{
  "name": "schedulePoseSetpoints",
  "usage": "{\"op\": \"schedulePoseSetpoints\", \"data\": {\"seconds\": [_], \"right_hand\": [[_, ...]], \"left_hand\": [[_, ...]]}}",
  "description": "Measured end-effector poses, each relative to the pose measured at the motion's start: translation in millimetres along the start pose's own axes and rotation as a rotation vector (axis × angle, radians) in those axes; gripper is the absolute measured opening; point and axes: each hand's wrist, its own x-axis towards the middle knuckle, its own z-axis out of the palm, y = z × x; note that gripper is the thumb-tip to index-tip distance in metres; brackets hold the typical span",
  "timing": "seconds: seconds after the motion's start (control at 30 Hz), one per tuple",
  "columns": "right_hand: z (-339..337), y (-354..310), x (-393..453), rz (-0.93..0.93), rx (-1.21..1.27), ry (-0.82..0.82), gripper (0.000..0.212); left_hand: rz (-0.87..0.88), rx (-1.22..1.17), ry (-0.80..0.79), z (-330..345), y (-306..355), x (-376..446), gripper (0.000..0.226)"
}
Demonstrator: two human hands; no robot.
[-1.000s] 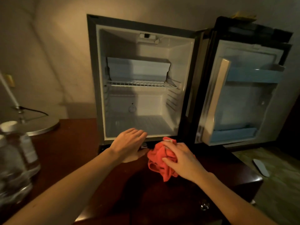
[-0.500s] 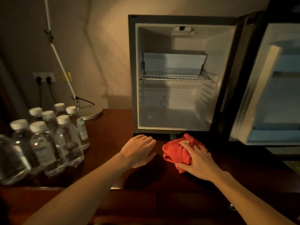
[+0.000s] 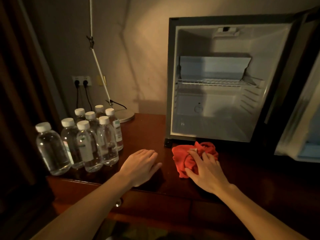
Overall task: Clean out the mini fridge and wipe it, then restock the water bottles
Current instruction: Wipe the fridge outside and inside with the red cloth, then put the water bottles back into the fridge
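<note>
Fingers point(image 3: 204, 157) of the right hand point(image 3: 206, 172) spread and lightly curled over the bunched red cloth point(image 3: 183, 156), pressing it down on the wooden cabinet top point(image 3: 147, 132) just in front of the mini fridge point(image 3: 216, 80). Whether they pinch the fabric or only rest on it, cannot tell for certain; reads as a loose hold. Left hand point(image 3: 141, 164) flat, fingers straight and together, palm on the wood beside the cloth, holding nothing.

Change over the last second: cloth was lifted in the right hand, now lies down on the top. Left hand has stayed flat near the fridge's front edge. View has swung left, bringing the water bottles point(image 3: 83, 141) fully into sight.

Judgement: fridge interior bare, cloth being parked. Wipe stage looks finished or close to it; restock looks like the next step. Left hand is the nearer one to the bottles.

Counts:
- water bottles: eight white caps visible, clustered upright at the left of the top, well apart from the fridge; none inside yet
- cloth: one
- fridge: one, door point(image 3: 301, 122) swung open to the right
- wire shelf point(image 3: 216, 82): one, nothing on it
- lamp base point(image 3: 126, 116): one, behind the bottles
- wall socket point(image 3: 81, 81): one plate, two plugs in
</note>
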Motion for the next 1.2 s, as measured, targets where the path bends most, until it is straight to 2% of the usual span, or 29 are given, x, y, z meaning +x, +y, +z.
{"op": "schedulePoseSetpoints", "data": {"seconds": [0.13,0.2,0.33,0.47,0.6,0.67,0.73,0.9,1.2], "right_hand": [[-1.4,-30.2,-11.2,-0.159,0.054,0.132,0.067],[2.4,-50.8,-15.5,-0.231,0.088,0.145,0.064],[5.4,-76.8,-11.6,-0.262,0.181,0.149,0.062],[8.0,-100.0,-0.5,-0.3,0.318,0.085,0.067],[11.5,-125.2,15.5,-0.328,0.425,0.009,0.055],[18.3,-134.9,25.6,-0.298,0.488,-0.057,0.073],[30.4,-141.3,36.5,-0.299,0.552,-0.035,0.085],[43.6,-147.2,50.5,-0.268,0.538,0.004,0.083],[32.0,-152.0,75.6,-0.324,0.523,-0.212,0.079]], "left_hand": [[-0.01,-0.018,0.027,2.6,-4.1,-7.4,0.046],[0.001,-0.026,0.041,2.7,-6.2,-8.8,0.042],[-0.015,-0.022,0.075,-3.6,-19.9,-19.8,0.039],[-0.1,-0.088,0.113,-9.6,-34.9,-43.3,0.041],[-0.143,-0.033,0.181,-16.4,-42.2,-66.3,0.04],[-0.163,0.002,0.179,-21.5,-47.2,-75.4,0.041],[-0.203,-0.008,0.184,-26.3,-53.1,-84.5,0.042],[-0.281,0.015,0.181,-41.8,-61.2,-109.5,0.039],[-0.457,0.086,0.19,-59.9,-74.2,-130.1,0.031]]}}
